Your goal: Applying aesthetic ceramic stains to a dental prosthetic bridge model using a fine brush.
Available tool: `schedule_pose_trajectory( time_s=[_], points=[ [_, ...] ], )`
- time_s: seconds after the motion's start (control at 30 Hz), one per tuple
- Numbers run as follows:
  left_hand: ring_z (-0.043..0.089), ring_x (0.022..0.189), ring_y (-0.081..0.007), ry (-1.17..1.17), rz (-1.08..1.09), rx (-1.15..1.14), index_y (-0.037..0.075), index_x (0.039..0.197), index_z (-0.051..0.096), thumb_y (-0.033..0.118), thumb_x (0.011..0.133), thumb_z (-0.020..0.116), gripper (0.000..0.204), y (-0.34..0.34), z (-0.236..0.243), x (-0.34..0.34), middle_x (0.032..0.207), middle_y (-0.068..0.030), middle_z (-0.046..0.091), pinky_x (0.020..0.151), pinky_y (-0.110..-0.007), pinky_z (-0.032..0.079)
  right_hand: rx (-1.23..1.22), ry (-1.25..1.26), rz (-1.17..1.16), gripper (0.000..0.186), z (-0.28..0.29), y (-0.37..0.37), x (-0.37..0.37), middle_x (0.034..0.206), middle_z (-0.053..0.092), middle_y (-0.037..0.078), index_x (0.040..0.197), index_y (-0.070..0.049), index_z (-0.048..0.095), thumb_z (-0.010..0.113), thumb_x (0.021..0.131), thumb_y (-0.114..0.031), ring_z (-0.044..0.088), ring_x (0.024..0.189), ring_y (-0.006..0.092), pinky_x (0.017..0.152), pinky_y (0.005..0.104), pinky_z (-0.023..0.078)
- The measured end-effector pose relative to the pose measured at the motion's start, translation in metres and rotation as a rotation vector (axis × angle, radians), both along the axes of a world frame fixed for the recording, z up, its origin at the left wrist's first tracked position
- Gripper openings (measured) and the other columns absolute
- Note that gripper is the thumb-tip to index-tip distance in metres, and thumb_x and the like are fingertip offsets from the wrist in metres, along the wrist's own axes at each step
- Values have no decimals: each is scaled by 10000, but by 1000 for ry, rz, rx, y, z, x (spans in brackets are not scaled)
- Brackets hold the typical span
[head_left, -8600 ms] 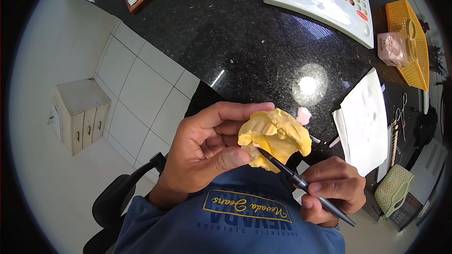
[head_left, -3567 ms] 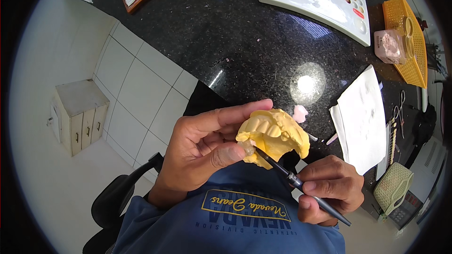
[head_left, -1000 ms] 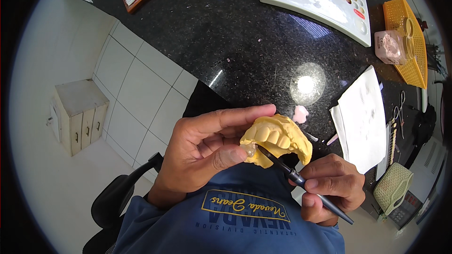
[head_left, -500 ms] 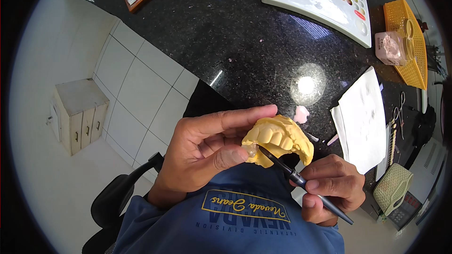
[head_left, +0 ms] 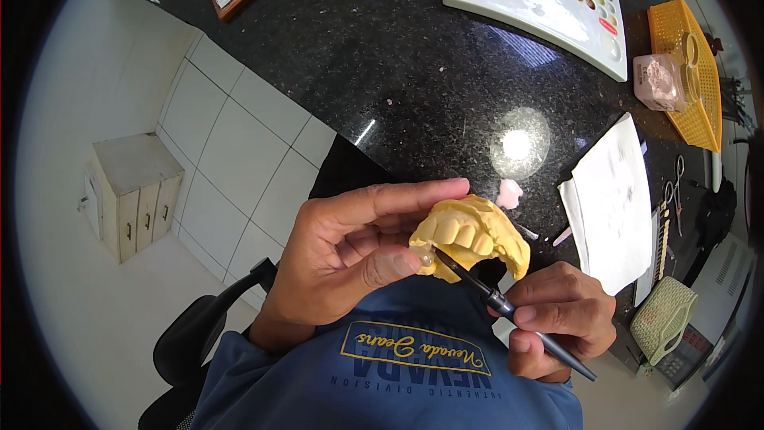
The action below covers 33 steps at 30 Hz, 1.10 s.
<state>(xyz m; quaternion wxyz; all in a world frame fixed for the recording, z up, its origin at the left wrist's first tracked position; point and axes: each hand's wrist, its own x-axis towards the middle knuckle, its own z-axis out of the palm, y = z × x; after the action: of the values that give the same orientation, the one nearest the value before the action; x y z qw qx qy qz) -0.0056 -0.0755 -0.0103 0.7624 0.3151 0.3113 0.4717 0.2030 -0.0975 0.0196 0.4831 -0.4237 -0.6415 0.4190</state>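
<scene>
My left hand point(head_left: 342, 251) grips a yellow plaster dental model point(head_left: 489, 231) by its left side, with the thumb in front and the index finger along the top. Several moulded teeth show on its near face. A small translucent tooth-like piece point(head_left: 426, 254) sits beside the left thumb tip, at the model's left end. In my right hand point(head_left: 565, 318) is a slim dark brush-like tool point(head_left: 501, 302), held like a pen between thumb and fingers. The tool's dark tip meets the model next to the translucent piece; the exact contact is too small to make out.
On the black speckled counter point(head_left: 398, 56) lie a pink lump point(head_left: 509, 193) and a white paper sheet point(head_left: 609, 207). A white mixing palette point(head_left: 541, 0) stands at the back, a pink-filled jar point(head_left: 659, 82) and yellow basket point(head_left: 688, 72) at right. Scissors-like forceps point(head_left: 676, 191) lie farther right.
The tool's tip has shifted very slightly on the model near the translucent piece. Both hands and the model stay almost where they were.
</scene>
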Motion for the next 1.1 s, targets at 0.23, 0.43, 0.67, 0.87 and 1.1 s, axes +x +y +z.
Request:
schedule_pose_trajectory(
  time_s=[0.23,0.43,0.67,0.87,1.1],
  points=[
    [567,1155,-272,-46,-11,-55,-86,1279,442,57,872,628,469,-2,-5,-4,1293,-229,518,960,-366,495,86,135,57,77,-2,-4,5,750,650,143,820,-40,656,714,783,-75,656,586,210,494,274,536],
    [570,1148,-238,-15,-1,-110,-77,1260,458,93,880,633,451,-1,-1,-2,1305,-203,515,959,-343,491,-25,63,-240,168,4,-20,23,847,571,155,931,-11,574,667,795,-46,627,642,184,583,257,517],
    [611,1057,-367,126,89,1,-79,1301,370,154,875,611,542,-4,-5,2,1154,-337,553,841,-520,540,-58,-142,-317,187,-7,-13,16,737,623,158,871,36,591,699,718,31,617,611,148,548,217,469],
    [624,1028,-369,69,141,-27,-66,1318,346,147,850,635,590,-7,-7,7,1181,-335,534,844,-499,545,-46,-200,-346,192,-7,-10,13,738,644,168,849,41,613,723,691,39,639,601,158,527,221,474],
    [644,973,-375,78,167,-46,-57,1329,338,138,839,643,609,-8,-5,9,1193,-333,528,846,-500,544,-11,-252,-286,197,-6,-5,12,742,654,179,852,48,624,731,686,47,653,610,168,537,233,495]
  ],
)
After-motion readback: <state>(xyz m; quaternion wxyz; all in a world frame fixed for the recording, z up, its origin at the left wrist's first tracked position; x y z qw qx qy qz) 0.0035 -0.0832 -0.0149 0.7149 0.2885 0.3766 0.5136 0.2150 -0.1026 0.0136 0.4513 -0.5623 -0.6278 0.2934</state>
